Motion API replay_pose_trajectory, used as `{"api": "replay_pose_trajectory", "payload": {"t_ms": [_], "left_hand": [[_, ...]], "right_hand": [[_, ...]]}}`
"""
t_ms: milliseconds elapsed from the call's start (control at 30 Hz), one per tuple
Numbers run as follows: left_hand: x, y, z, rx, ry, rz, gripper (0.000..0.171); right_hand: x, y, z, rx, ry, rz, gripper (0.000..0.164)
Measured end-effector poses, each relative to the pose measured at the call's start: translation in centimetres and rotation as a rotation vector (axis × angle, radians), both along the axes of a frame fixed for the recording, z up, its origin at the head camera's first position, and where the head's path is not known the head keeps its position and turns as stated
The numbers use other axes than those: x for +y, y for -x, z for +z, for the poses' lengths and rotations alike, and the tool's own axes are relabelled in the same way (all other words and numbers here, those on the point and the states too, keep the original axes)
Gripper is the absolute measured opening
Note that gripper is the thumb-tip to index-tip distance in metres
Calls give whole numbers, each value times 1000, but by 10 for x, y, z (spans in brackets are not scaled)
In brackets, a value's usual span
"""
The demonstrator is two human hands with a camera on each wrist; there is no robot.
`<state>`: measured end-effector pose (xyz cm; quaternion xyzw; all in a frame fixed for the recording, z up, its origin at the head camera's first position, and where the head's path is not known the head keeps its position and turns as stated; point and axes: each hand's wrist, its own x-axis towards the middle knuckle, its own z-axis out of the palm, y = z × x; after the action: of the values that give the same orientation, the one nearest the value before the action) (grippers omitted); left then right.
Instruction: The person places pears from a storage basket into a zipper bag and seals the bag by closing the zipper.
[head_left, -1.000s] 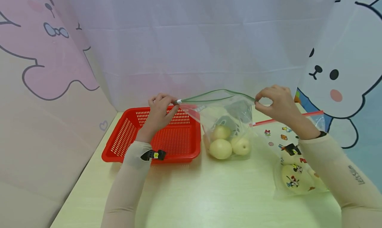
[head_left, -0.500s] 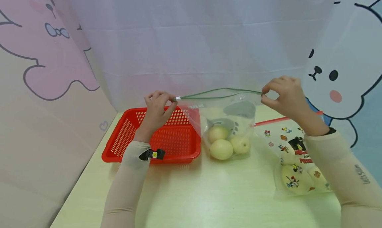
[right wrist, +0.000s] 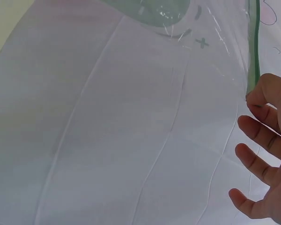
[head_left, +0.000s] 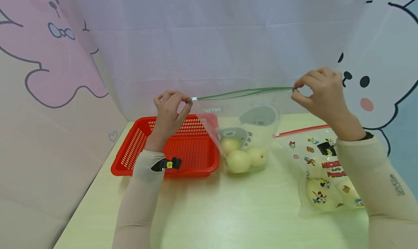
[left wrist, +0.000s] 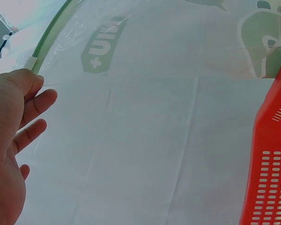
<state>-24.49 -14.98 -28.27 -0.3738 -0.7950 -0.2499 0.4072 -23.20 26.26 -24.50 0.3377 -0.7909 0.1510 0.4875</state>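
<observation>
A clear zip bag [head_left: 258, 115] with a green zip edge and grey-green printing stretches between both hands. My left hand [head_left: 169, 111] pinches its left top corner beside a small white slider [head_left: 194, 99]. At the other end, my right hand [head_left: 321, 93] pinches the right top corner between thumb and forefinger. Several pale yellow-green round fruits [head_left: 239, 161] sit in the bottom of the bag, low over the table. In the left wrist view the thumb and forefinger grip the green zip [left wrist: 51, 30] by the slider. The right wrist view shows the other fingers spread away from the zip [right wrist: 254, 47].
A red plastic basket [head_left: 192, 154] stands left of the bag, behind my left forearm. To the right lies a second clear bag [head_left: 321, 169] with a red zip and cartoon prints, with similar fruits inside. Printed curtains surround the pale table [head_left: 209, 212].
Both hands have risen, the right one further and outward to the right. The green zip edge is pulled straighter and its gap has narrowed. The fruits have shifted slightly left.
</observation>
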Motion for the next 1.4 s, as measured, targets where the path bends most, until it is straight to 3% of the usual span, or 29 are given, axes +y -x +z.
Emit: {"api": "replay_pose_trajectory", "payload": {"t_ms": [433,867,1167,1400], "left_hand": [[9,2,4,11,-20,-26,4],[15,-1,1,-15,-9,-15,5],[19,-1,3,-11,-18,-16,6],[21,0,2,-11,-10,-14,3]], "right_hand": [[7,-1,-3,-118,12,-36,10],[1,1,-12,-101,23,15,16],[-24,3,-12,-55,68,67,24],[-62,2,-12,-30,32,101,25]]}}
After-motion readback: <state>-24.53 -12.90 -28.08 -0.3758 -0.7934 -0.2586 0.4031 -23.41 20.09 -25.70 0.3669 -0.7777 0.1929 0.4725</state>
